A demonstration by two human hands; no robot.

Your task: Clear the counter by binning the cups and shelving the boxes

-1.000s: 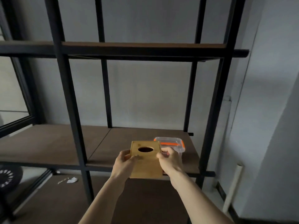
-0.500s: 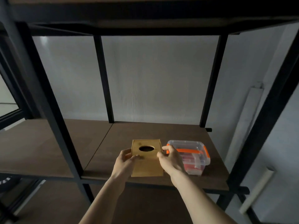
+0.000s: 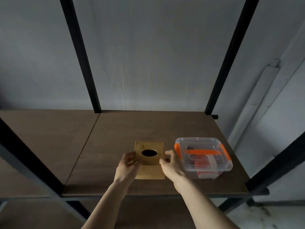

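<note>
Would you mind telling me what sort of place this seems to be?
Probably a storage corner or utility room: a black metal shelving unit with brown boards, a bare grey wall, and a clear plastic storage box beside the wooden tissue box.

- A brown shelf board [image 3: 115, 138] in a black metal frame [image 3: 79, 52] carries everything here (a seam splits it into left and right panels).
- A wooden box [image 3: 149, 162] with an oval hole on top sits on the right panel.
- Just beside it, a clear plastic container [image 3: 203, 157] with orange clips.
</note>
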